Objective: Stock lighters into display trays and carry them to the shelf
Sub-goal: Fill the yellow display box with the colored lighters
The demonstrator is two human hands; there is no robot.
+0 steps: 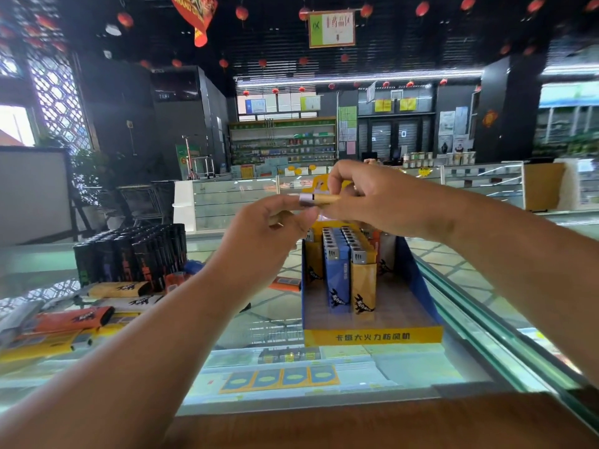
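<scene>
The right hand [372,202] is covering most of the yellow lighter [325,199]. Only its shiny silver top and a short bit of its smooth yellow body are showing. The right hand's fingers are curling round that body and gripping it. The left hand [269,222] is pinching the silver end with its fingertips. Something yellow is also peeking out under the left fingers, but it is too hidden to tell what it is. The lighter is lying flat in the air, up above the display tray [372,335].

Both hands are blocking the back of the tray, so its far rows are hard to see. The tray is a cardboard box with blue sides and a yellow front strip with printed writing. Inside it, blue lighters [337,280] and yellow ones are standing up straight in rows, with silver tops full of little holes.

The surface [259,325] is see-through glass, with things blurry underneath it. On the left, black lighters [136,251] are standing packed together. Loose lighters [71,319], orange and yellow, are lying flat near them, and the picture's edge is cutting some off.
</scene>
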